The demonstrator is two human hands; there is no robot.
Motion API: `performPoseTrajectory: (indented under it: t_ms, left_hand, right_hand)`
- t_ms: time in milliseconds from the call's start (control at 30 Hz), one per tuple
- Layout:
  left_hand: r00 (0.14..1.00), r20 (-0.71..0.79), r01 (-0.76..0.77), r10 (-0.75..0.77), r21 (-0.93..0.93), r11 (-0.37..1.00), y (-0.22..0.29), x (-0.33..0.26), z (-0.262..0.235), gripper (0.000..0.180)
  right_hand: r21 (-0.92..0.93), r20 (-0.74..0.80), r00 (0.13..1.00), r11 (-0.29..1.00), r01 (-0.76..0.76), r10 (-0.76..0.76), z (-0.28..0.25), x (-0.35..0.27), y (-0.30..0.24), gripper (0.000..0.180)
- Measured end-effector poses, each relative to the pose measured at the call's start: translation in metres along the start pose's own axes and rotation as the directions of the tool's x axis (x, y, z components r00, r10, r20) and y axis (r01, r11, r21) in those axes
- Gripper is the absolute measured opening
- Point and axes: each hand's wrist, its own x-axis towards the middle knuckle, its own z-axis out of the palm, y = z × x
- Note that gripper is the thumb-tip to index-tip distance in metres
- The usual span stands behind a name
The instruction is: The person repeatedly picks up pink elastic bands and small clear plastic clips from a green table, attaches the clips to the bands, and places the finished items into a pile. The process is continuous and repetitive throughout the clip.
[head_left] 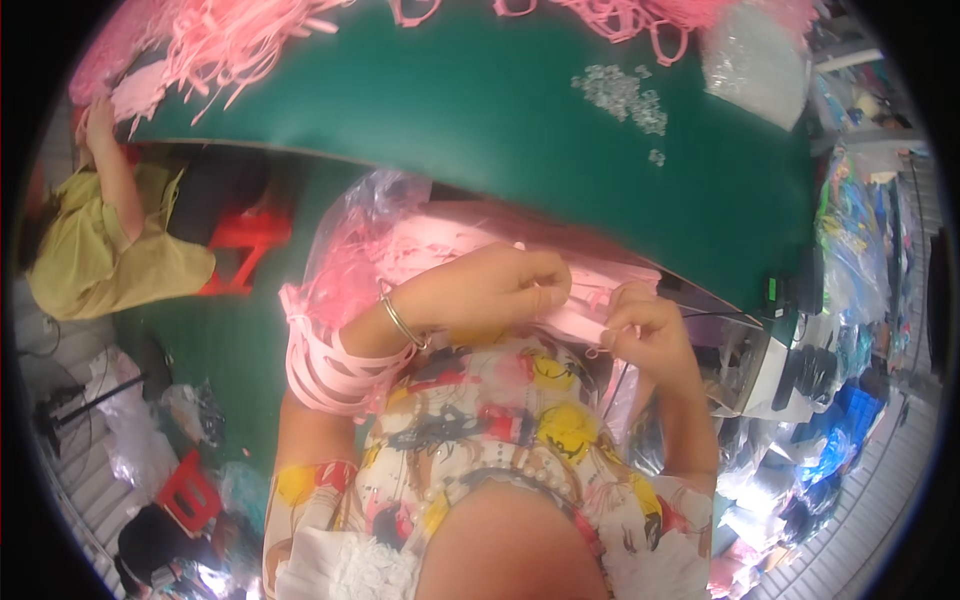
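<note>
Close in front of my body, a pink strap point(578, 324) stretches between my two hands. My left hand point(505, 290) pinches one part of it, fingers curled in. Thumb and fingers of my right hand point(648, 335) close on the strap's other end, where a small thin loop shows. Around my left forearm, below a metal bangle point(403, 318), hangs a bunch of looped pink straps point(335, 368). Behind my hands lies a pile of more pink straps point(430, 245), partly in a clear plastic bag point(372, 205); my left hand hides some of it.
The green table point(480, 120) spans the far side, its edge just beyond my hands. It bears heaps of pink straps point(235, 45), scattered small clear pieces point(622, 95) and a clear bag point(757, 65). At left, another person point(120, 240) reaches to the table near a red stool point(245, 245).
</note>
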Motion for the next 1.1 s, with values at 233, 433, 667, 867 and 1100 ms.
performPoseTrajectory:
  t_ms: [233,433,667,867,1100]
  left_hand:
    - [0.874,-0.318,-0.063,0.367,0.675,0.735,0.01,0.095,-0.01,0.022]
    - [0.745,-0.318,-0.108,0.587,0.81,0.576,-0.014,0.179,-0.002,0.02]
    - [0.862,-0.331,-0.058,0.385,0.689,0.722,-0.018,0.185,-0.008,0.02]
    - [0.994,-0.08,-0.102,0.08,-0.328,0.939,0.01,0.101,0.018,0.012]
    - [0.997,0.033,0.079,-0.072,-0.452,0.888,0.001,0.036,0.038,0.009]
  right_hand:
    - [-0.003,-0.037,0.999,0.999,0.032,-0.032,-0.003,-0.007,0.002,0.005]
    - [0.031,-0.069,0.998,0.999,0.012,-0.01,-0.005,-0.012,0.01,0.004]
    - [-0.014,-0.045,0.997,0.998,0.054,-0.055,-0.009,-0.01,0.009,0.003]
    - [-0.068,-0.1,0.982,0.986,0.154,-0.16,-0.006,-0.009,0.007,0.004]
    - [-0.173,-0.081,0.981,0.972,0.159,-0.175,-0.005,-0.008,-0.002,0.006]
